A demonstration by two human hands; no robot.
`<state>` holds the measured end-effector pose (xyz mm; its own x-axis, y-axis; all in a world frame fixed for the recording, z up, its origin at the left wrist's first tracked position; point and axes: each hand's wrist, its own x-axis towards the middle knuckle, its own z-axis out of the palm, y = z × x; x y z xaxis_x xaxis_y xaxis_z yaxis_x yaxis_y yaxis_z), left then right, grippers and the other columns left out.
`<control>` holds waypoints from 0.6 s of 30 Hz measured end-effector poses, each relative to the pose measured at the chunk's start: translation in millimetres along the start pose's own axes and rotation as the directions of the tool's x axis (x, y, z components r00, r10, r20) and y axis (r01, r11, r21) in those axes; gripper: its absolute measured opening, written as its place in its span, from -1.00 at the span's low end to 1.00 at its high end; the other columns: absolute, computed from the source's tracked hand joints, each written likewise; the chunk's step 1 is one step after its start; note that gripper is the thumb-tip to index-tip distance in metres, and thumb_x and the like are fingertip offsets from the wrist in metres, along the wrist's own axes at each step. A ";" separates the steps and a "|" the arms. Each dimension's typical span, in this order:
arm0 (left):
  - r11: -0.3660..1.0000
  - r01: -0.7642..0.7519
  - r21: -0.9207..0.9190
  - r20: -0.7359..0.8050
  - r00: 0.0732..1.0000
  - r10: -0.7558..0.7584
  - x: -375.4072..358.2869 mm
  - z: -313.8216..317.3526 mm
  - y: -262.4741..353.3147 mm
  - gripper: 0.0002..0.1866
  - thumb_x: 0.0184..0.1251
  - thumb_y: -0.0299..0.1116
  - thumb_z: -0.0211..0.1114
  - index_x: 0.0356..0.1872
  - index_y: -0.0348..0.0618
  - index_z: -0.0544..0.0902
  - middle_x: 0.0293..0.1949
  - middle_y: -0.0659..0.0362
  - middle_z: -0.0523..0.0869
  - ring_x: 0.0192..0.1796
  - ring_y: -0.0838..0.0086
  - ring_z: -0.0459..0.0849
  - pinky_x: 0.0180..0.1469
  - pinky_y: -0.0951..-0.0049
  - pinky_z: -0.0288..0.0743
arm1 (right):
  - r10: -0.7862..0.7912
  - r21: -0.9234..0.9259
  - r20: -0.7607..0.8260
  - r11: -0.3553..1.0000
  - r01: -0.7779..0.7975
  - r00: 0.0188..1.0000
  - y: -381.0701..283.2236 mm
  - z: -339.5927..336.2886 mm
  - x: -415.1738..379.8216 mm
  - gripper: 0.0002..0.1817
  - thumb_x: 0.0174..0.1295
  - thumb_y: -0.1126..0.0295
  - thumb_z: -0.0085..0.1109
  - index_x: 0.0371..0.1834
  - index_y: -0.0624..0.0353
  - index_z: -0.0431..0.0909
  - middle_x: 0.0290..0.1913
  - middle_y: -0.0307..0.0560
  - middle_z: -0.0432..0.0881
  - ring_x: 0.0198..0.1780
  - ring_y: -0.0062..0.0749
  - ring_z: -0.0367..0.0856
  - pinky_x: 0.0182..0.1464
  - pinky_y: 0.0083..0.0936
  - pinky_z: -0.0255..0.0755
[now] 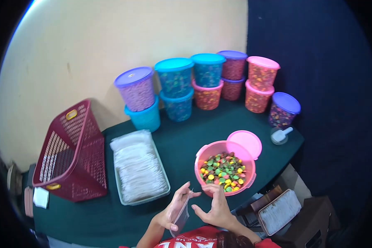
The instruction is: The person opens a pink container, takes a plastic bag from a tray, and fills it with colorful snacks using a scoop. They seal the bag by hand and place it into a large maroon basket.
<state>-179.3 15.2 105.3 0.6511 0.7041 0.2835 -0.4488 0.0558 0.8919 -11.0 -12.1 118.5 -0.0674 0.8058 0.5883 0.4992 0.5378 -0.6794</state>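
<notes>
at a green-draped table (pixel 177 153) | left hand (pixel 174 210) grips a clear bag (pixel 181 218), tilted, near the pink tub (pixel 252 178), seemingly keeping it accessible to the other hand | right hand (pixel 217 211) beside it, thumb and fingers apart, nothing visibly held | candies (pixel 221 168) lie uncovered, white tray (pixel 166 192) at left, both apparently placed for easy reach

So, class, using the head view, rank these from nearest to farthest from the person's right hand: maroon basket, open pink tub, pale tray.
Nearest to the right hand first:
1. Open pink tub, just ahead of it.
2. Pale tray, off to the left.
3. Maroon basket, farther left, past the tray.
</notes>
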 end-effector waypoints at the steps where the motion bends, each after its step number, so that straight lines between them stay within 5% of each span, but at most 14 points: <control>1: 0.999 0.038 0.009 0.011 0.999 -0.038 -4.4 -1.2 1.3 0.38 -0.54 0.14 0.47 0.33 -0.25 -0.21 0.20 0.00 0.15 0.34 0.16 0.05 0.25 0.22 0.08 | -0.103 0.028 0.070 0.995 0.101 0.992 -7.7 -4.7 8.8 -0.41 -0.14 0.33 0.33 -0.02 0.22 0.29 -0.02 0.04 0.35 0.02 -0.14 0.34 0.07 -0.28 0.20; 6: 1.000 0.013 -0.024 -0.064 0.998 -0.014 -13.3 5.0 0.0 0.34 -0.51 0.14 0.45 0.32 -0.25 -0.17 0.23 0.02 0.12 0.34 0.17 0.06 0.26 0.23 0.04 | -0.443 0.215 0.244 0.892 0.397 0.863 -6.0 3.0 18.2 -0.42 -0.07 0.36 0.26 0.10 0.08 0.33 0.14 -0.09 0.35 0.19 -0.19 0.27 0.22 -0.17 0.07; 18: 0.979 -0.156 -0.134 -0.204 0.971 0.127 38.8 70.8 -52.5 0.24 -0.42 0.16 0.41 0.32 -0.23 -0.07 0.28 0.07 0.05 0.33 0.22 0.08 0.31 0.26 -0.07 | -0.653 0.349 -0.084 0.688 0.636 0.753 73.1 -26.0 18.1 -0.50 -0.20 0.27 0.42 -0.14 0.01 0.44 -0.06 -0.30 0.39 0.04 -0.33 0.34 0.14 -0.23 0.17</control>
<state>-87.1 -10.5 94.3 0.4504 0.8348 0.3167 -0.6227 0.0395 0.7815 46.7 35.3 90.9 -0.3042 0.2343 0.9234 -0.0013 0.9692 -0.2463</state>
